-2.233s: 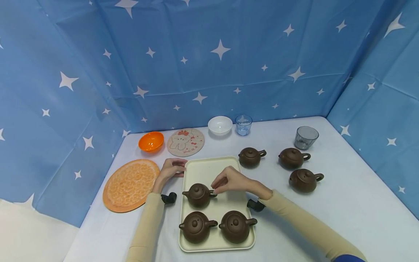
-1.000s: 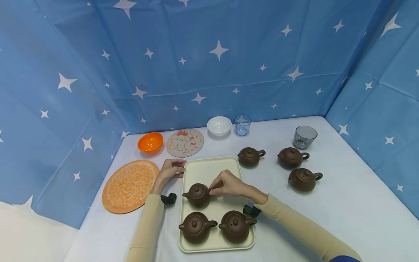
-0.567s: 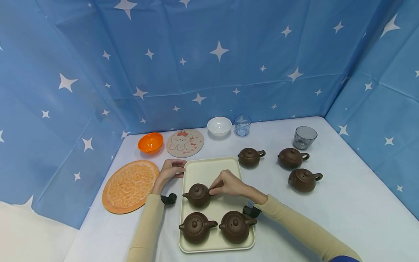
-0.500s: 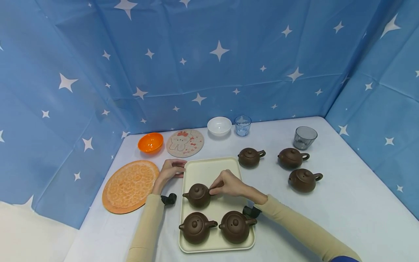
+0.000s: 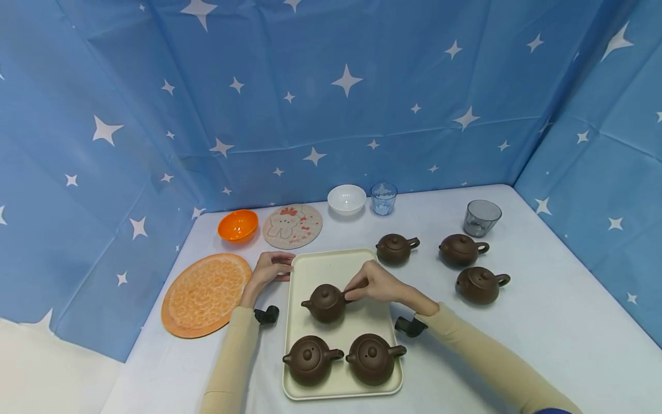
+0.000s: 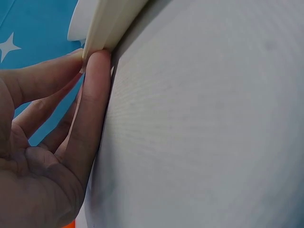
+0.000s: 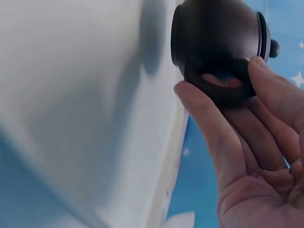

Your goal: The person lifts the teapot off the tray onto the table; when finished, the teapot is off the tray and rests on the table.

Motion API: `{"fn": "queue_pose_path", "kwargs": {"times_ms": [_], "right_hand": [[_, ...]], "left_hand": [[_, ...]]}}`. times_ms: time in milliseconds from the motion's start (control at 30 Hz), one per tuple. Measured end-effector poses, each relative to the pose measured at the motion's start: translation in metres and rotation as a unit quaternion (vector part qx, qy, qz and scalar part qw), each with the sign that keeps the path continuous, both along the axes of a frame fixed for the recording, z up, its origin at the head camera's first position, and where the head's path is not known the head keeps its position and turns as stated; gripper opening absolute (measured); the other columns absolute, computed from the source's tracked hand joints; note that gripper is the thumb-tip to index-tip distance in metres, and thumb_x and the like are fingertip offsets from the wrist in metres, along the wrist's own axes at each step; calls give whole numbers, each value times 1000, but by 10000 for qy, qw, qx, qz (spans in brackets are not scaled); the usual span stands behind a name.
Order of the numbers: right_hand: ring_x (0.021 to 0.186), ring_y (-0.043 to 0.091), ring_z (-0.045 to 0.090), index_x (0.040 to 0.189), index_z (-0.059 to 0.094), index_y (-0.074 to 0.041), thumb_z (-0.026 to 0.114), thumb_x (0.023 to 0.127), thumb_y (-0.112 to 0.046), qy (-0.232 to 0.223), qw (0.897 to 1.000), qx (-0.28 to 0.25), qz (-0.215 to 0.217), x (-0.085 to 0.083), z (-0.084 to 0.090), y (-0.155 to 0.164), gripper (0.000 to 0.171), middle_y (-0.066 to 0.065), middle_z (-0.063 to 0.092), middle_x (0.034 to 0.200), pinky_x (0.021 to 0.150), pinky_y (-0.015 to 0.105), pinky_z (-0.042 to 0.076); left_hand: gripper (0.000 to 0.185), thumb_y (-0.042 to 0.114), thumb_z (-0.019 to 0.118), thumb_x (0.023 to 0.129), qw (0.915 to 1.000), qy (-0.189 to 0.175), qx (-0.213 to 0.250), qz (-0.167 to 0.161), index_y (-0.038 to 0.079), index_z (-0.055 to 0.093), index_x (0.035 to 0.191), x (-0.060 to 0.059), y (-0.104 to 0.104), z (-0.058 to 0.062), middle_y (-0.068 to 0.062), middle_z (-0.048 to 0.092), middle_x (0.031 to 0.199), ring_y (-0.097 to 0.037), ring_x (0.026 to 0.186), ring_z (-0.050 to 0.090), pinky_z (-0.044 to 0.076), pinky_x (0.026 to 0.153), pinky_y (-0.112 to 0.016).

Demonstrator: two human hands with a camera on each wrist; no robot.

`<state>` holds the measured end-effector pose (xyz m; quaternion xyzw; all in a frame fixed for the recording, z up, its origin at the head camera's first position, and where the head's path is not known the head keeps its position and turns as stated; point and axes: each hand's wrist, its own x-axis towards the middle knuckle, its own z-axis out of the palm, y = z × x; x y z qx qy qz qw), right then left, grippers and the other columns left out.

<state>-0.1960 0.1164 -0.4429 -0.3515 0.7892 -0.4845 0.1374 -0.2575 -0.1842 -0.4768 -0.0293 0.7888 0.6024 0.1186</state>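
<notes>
My right hand (image 5: 377, 283) pinches the looped handle of a dark brown teapot (image 5: 326, 305). In the right wrist view that teapot (image 7: 218, 33) is raised off the cream tray, its shadow falling apart from its base. My left hand (image 5: 269, 267) grips the left rim of the cream tray (image 5: 336, 261). Close up in the left wrist view, its fingertips pinch the tray edge (image 6: 109, 28) from both sides. On the tray's near end sit two more brown teapots, a left one (image 5: 308, 361) and a right one (image 5: 371, 359), with handles to the right.
Right of the tray stand three brown teapots (image 5: 395, 249) and a grey glass (image 5: 481, 218). Along the back are a blue glass (image 5: 384, 199), a white bowl (image 5: 346, 199), a round bunny mat (image 5: 292, 226) and an orange bowl (image 5: 238, 226). An orange round placemat (image 5: 207, 296) lies left.
My right hand came to the teapot's handle and took hold of it. Since half a second ago, hand and teapot have shifted right and slightly up in view. The left hand stays at the rim.
</notes>
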Motion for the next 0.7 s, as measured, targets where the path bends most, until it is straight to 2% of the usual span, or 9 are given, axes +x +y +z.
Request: {"fn": "queue_pose_path", "kwargs": {"times_ms": [100, 167, 300, 400, 533, 700], "right_hand": [[76, 26, 71, 91, 74, 7, 71, 82, 2, -62, 10000, -41, -64, -2, 6, 13, 11, 17, 72, 87, 67, 25, 60], [77, 27, 71, 91, 74, 8, 71, 82, 3, -40, 9999, -46, -115, -4, 10, 23, 11, 19, 72, 88, 67, 27, 60], [76, 20, 71, 92, 75, 5, 72, 82, -1, -39, 9997, -53, -228, -7, 18, 44, 12, 15, 73, 87, 66, 24, 59], [70, 16, 70, 93, 75, 3, 72, 83, -4, 50, 9995, -60, -303, -9, 21, 60, 13, 14, 73, 86, 60, 20, 55], [65, 15, 67, 95, 75, 3, 72, 84, -6, 153, 9990, -41, -418, -11, 23, 80, 15, 13, 73, 83, 54, 19, 46], [75, 23, 71, 97, 74, 5, 70, 85, -6, 67, 9985, 57, -533, -11, 25, 104, 17, 14, 73, 84, 62, 21, 54]], "left_hand": [[37, -6, 65, 82, 10000, -7, -49, -1, -6, 62, 119, 0, 0, 0, -17, 63, 102, -13, 72, 65, 61, 68, -32], [37, -6, 65, 82, 10000, -23, -63, 2, -6, 62, 119, 0, 0, 0, -18, 62, 103, -14, 73, 65, 61, 69, -32], [38, -6, 66, 83, 10000, -69, -2, -37, -6, 61, 121, 0, -1, 0, -18, 62, 105, -13, 73, 65, 61, 69, -32], [39, -6, 66, 83, 9998, -130, 98, -81, -7, 60, 121, 1, -1, 2, -19, 62, 105, -13, 73, 65, 61, 70, -33], [39, -8, 65, 83, 9996, -169, 143, -202, -10, 59, 122, 5, 0, 13, -23, 61, 107, -15, 74, 65, 61, 73, -37], [40, -8, 63, 84, 9994, -134, 56, -319, -12, 56, 123, 12, 3, 26, -28, 59, 110, -16, 75, 66, 60, 77, -39]]}}
